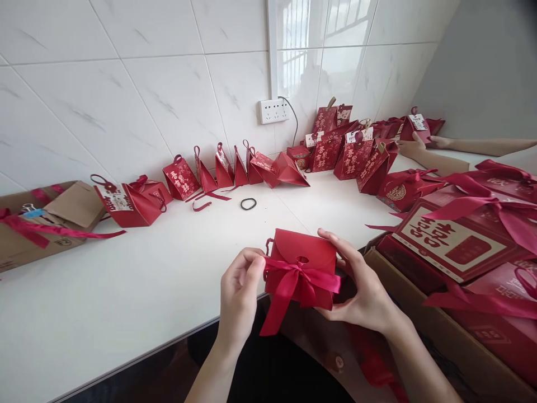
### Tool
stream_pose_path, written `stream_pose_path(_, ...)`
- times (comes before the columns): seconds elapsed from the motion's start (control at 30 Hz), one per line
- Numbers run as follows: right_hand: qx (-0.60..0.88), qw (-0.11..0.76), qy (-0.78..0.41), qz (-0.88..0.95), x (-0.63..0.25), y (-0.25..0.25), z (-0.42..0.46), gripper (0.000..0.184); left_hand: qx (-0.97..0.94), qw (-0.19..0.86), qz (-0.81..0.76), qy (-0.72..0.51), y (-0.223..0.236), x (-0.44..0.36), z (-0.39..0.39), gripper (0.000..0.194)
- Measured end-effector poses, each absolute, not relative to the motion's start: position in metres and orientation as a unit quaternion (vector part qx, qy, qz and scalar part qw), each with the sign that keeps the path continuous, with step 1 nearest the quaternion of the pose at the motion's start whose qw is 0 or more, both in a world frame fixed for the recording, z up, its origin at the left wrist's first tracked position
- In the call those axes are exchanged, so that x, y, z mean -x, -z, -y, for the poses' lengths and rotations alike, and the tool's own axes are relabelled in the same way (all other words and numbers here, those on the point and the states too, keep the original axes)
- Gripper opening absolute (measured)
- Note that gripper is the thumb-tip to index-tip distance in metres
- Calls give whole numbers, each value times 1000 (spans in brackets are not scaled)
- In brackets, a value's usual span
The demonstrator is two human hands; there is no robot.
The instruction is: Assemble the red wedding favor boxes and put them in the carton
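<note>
A small red gift box (289,246) with a rounded flap faces me just over the table's front edge. Round its front runs a dark pink satin ribbon (285,285), tied in a bow with one tail hanging down. My right hand (356,280) grips the box from the right side, thumb below and fingers on top. At the box's left edge, my left hand (243,291) pinches the left loop of the ribbon between thumb and fingers. A thin dark red cord (269,244) shows at the box's upper left.
On the white table (168,280) lie a black hair tie (248,204) and ribbon scraps (202,206). Several red gift boxes (180,178) line the tiled wall. A cardboard carton (381,268) of ribboned boxes stands at right, another carton (79,210) at left. A power strip (274,111) hangs on the wall.
</note>
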State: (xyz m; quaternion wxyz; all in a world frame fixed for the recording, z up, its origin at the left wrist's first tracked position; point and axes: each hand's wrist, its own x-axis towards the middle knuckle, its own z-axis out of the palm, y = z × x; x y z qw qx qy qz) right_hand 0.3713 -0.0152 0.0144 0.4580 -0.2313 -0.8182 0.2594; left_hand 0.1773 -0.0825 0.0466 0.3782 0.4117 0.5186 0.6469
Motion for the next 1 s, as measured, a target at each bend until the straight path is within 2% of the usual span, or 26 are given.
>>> stream_pose_path(0.13, 230, 466, -258, 814, -373, -15, 14, 98, -411, 362, -517, -658, -45, -174, 85, 19)
stream_pose_path(0.27, 231, 480, -251, 808, -374, -14, 13, 98, -446, 227, -512, -698, -52, -172, 96, 18)
stream_pose_path(0.33, 230, 483, -251, 807, -374, -14, 12, 97, -513, 144, -543, -649, -58, -171, 100, 12)
stream_pose_path(0.43, 231, 476, -248, 811, -374, -13, 12, 97, -645, 70, -569, -505, -71, -164, 97, 27)
stream_pose_path(0.5, 233, 472, -242, 815, -376, -13, 12, 97, -722, 65, -550, -415, -81, -158, 88, 32)
stream_pose_path(0.6, 241, 469, -229, 818, -381, -13, 13, 97, -784, 93, -517, -330, -96, -150, 72, 16)
stream_pose_path(0.67, 247, 468, -219, 820, -385, -14, 14, 97, -801, 114, -502, -304, -104, -148, 63, 15)
stream_pose_path(0.77, 259, 466, -207, 820, -391, -17, 14, 96, -817, 135, -480, -291, -112, -151, 55, 15)
stream_pose_path(1.0, 280, 459, -190, 822, -402, -25, 14, 93, -840, 96, -423, -327, -116, -168, 47, 16)
